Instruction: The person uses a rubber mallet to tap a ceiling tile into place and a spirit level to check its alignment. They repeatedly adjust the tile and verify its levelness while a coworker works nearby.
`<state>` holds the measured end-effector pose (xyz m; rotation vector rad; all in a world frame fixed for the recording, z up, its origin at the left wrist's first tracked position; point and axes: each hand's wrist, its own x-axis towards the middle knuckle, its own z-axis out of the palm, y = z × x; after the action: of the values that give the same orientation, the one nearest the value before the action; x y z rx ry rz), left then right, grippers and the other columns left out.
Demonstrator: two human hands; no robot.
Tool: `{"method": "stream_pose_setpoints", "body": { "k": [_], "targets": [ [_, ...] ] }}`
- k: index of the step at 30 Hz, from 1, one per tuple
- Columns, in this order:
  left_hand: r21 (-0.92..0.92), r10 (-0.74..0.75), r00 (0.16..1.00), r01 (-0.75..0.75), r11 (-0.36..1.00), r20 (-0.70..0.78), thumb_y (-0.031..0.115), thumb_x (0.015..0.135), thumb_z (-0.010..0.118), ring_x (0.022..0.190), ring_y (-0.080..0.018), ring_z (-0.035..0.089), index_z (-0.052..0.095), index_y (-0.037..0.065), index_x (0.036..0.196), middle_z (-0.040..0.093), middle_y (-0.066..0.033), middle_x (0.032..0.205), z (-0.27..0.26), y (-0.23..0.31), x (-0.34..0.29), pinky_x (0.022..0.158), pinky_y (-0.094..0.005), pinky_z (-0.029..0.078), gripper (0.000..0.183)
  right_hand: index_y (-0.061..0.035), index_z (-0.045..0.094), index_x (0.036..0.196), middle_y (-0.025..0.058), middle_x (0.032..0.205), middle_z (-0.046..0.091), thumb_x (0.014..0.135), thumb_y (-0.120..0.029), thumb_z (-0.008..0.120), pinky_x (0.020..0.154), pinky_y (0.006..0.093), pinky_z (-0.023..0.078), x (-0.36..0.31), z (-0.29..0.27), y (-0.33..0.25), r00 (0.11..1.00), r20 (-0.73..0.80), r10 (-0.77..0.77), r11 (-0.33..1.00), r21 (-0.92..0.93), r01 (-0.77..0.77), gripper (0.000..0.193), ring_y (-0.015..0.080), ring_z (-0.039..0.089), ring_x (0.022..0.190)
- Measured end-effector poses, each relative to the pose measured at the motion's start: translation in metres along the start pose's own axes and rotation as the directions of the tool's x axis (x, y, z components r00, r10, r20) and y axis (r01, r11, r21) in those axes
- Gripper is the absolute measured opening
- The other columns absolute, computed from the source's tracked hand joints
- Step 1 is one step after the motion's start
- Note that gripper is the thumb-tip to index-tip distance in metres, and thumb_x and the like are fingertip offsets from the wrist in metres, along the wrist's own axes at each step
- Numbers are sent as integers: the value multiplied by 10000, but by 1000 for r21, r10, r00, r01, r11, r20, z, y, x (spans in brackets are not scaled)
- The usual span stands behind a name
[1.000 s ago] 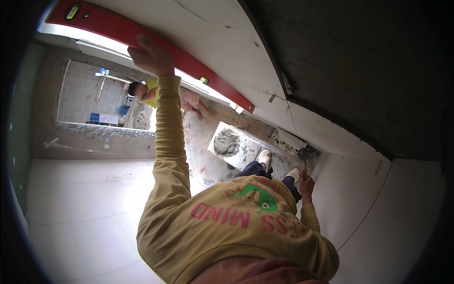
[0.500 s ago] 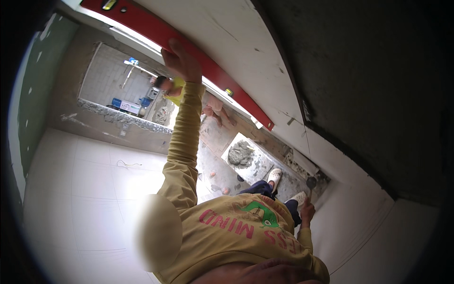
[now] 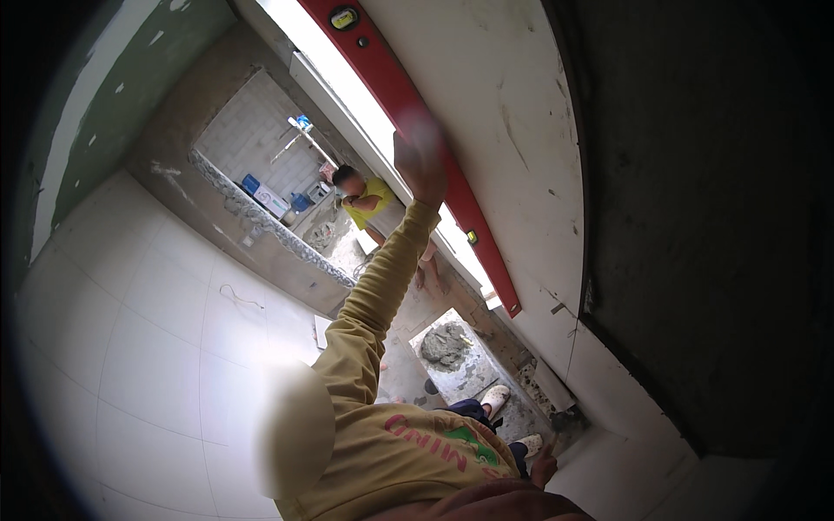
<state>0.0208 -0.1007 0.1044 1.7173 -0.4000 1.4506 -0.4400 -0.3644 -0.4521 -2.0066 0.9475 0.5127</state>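
Note:
A long red spirit level (image 3: pixel 466 198) with yellow vials lies along the edge of a large pale tiled surface (image 3: pixel 521 174). My left arm stretches up to it, and my left hand (image 3: pixel 422 169) grips its side near the middle; the fingertips are blurred. Low at the right, beside my body, my right hand (image 3: pixel 545 469) is closed round the thin handle of a mallet. The mallet's dark head (image 3: pixel 568 420) blends into the shadowed floor, so its outline is hard to make out.
A board with a heap of grey mortar (image 3: pixel 446 346) lies on the floor beyond my feet. A person in a yellow top (image 3: pixel 373 204) is near a rough-edged wall opening (image 3: pixel 261 217). Dark unfinished wall (image 3: pixel 686 217) fills the right side.
My view has turned, so the level and my left arm appear farther right and steeper. The left hand stays on the level, and the right hand still holds the mallet low.

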Motion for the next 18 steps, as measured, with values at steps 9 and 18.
{"method": "stream_pose_setpoints", "body": {
  "k": [9, 18],
  "targets": [
    [-13, -21, 997, 22, 1000, 76, 257, 1003, 628, 973, -212, 651, 573, -50, 1252, 688, -143, 1109, -2, 8, -2, 857, -353, 519, 399, 133, 712, 916, 371, 939, 675, 976, -669, 420, 849, 582, 491, -4, 21, 22, 998, -49, 24, 999, 31, -22, 855, 524, 644, 992],
    [-72, -30, 1000, 30, 997, 6, 311, 949, 718, 835, -197, 637, 584, -48, 1137, 673, -127, 995, 3, -11, -1, 769, -344, 526, 427, 104, 712, 880, 340, 897, 686, 978, -685, 393, 823, 573, 501, -17, 29, 42, 998, -10, 61, 998, 1, -61, 857, 507, 660, 959]
  ]
}}
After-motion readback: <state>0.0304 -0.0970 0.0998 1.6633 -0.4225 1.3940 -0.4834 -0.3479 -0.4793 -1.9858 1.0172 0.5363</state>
